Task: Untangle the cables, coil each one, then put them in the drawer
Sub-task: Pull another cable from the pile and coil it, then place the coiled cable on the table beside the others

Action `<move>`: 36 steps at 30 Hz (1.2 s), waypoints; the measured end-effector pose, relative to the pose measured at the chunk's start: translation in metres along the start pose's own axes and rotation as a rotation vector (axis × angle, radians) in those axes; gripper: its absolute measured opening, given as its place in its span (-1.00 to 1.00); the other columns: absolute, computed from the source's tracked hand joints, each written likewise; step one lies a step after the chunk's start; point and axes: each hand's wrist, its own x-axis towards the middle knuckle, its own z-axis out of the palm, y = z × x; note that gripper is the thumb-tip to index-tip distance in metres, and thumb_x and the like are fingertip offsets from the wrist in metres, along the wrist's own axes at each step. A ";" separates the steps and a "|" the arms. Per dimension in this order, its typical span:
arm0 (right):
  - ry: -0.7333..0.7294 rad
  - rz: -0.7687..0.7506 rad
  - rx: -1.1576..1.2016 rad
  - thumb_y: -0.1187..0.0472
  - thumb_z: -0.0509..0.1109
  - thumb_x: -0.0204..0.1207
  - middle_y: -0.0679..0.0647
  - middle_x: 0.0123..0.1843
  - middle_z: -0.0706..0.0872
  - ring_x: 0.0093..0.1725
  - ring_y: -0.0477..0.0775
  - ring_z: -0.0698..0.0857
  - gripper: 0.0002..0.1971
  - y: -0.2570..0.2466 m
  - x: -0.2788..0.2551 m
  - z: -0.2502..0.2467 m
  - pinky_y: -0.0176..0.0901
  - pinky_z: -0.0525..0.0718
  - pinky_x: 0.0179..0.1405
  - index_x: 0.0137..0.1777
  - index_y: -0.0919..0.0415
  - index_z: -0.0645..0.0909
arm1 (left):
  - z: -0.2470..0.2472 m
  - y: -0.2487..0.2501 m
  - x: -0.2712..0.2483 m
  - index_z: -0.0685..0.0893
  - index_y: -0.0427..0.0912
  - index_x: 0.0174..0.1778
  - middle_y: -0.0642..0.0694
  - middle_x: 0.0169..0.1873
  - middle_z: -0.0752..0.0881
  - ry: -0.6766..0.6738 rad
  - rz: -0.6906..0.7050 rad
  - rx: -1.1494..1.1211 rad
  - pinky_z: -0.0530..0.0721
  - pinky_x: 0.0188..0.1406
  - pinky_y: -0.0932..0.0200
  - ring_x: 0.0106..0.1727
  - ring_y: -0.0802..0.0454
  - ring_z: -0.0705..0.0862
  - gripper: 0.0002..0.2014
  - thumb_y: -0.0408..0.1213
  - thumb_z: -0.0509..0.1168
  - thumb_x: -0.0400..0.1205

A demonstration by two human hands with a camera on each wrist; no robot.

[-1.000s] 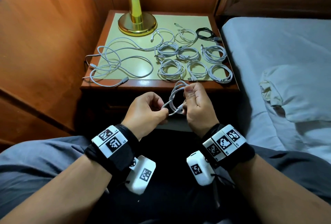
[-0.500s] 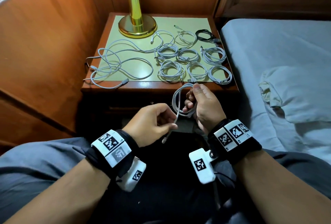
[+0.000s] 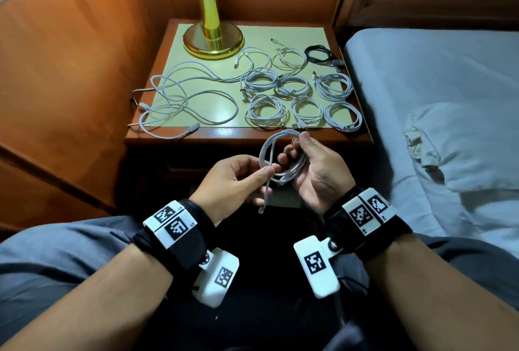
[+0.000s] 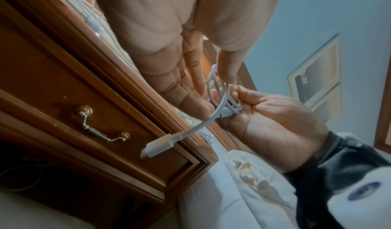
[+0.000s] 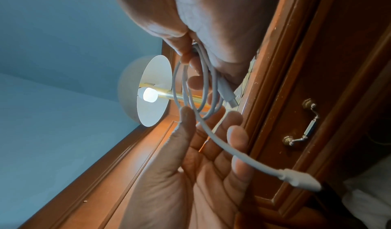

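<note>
White cable [image 3: 280, 154] coiled, drawer [image 4: 101, 132] handle wrist-only

Both hands raised, close together — left hand [image 3: 233, 179] pinching, right hand [image 3: 317, 173] curled.

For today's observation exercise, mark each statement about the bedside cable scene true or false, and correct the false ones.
1. The right hand holds a coiled white cable. True.
2. The left hand rests flat on the nightstand. False: it pinches the cable's loose end in front of the nightstand.
3. One black cable lies on the nightstand. True.
4. The drawer is pulled open. False: it is closed.
5. Every cable on the nightstand is coiled. False: loose white cables sprawl on its left side.
</note>
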 end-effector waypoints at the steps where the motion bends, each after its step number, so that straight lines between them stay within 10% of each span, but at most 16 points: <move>1: 0.004 0.000 0.003 0.11 0.06 0.80 0.08 -0.39 0.42 -0.41 0.02 0.56 -0.63 0.001 0.000 0.000 -0.08 0.65 -0.36 -0.24 0.22 0.42 | -0.001 0.000 0.001 0.74 -0.29 0.03 -0.15 -0.30 0.76 0.003 0.015 0.021 0.76 -0.38 0.18 -0.27 0.02 0.76 -0.79 -0.23 0.43 0.57; 6: 0.009 -0.033 -0.140 0.10 0.10 0.80 0.07 -0.33 0.50 -0.32 0.02 0.60 -0.65 0.007 0.005 -0.005 -0.09 0.65 -0.21 -0.19 0.23 0.49 | -0.008 0.001 0.004 0.75 -0.23 -0.01 0.02 -0.42 0.74 0.081 0.078 0.102 0.68 -0.45 0.19 -0.37 0.05 0.69 -0.92 -0.31 0.42 0.65; 11: -0.099 -0.258 -0.879 0.01 0.24 0.74 -0.22 -0.51 0.57 -0.47 -0.24 0.52 -0.72 -0.001 0.009 -0.026 -0.31 0.40 -0.34 -0.08 0.13 0.66 | -0.022 0.010 0.010 0.79 -0.09 0.00 0.10 -0.45 0.75 0.184 0.221 0.246 0.55 -0.48 0.34 -0.51 0.20 0.59 -0.94 -0.29 0.44 0.65; 17: -0.162 -0.165 -0.720 0.16 0.30 0.72 0.03 -0.45 0.58 -0.48 -0.04 0.58 -0.77 -0.008 0.007 -0.024 -0.16 0.58 -0.54 -0.11 0.29 0.62 | -0.030 0.010 0.014 0.79 0.06 -0.02 -0.07 -0.18 0.83 0.232 0.269 0.311 0.76 -0.09 -0.12 -0.22 -0.08 0.77 -0.84 0.00 0.47 0.56; 24: -0.098 -0.123 -0.470 0.22 0.24 0.73 0.05 -0.46 0.59 -0.49 -0.02 0.60 -0.76 -0.014 0.005 -0.020 -0.11 0.71 -0.44 -0.14 0.31 0.58 | -0.033 0.012 0.015 0.77 -0.02 0.03 -0.17 -0.04 0.83 0.297 0.279 0.275 0.73 0.24 -0.17 0.07 -0.19 0.78 -0.78 -0.01 0.35 0.59; 31: -0.087 -0.137 -0.485 0.20 0.27 0.72 0.05 -0.45 0.59 -0.47 -0.01 0.60 -0.77 -0.017 0.003 -0.019 -0.11 0.72 -0.43 -0.13 0.31 0.59 | -0.038 0.016 0.015 0.78 -0.03 0.07 -0.04 -0.04 0.83 0.313 0.265 0.355 0.74 0.09 0.06 -0.14 0.14 0.73 -0.86 -0.15 0.38 0.66; 36: -0.052 -0.193 -0.521 0.18 0.29 0.71 0.03 -0.42 0.67 -0.43 0.02 0.62 -0.77 -0.033 0.009 -0.018 -0.06 0.73 -0.36 -0.11 0.30 0.62 | -0.062 0.042 0.020 0.74 -0.04 0.12 0.14 -0.10 0.75 0.370 0.219 0.672 0.50 -0.20 0.61 -0.18 0.40 0.66 -0.88 -0.20 0.35 0.70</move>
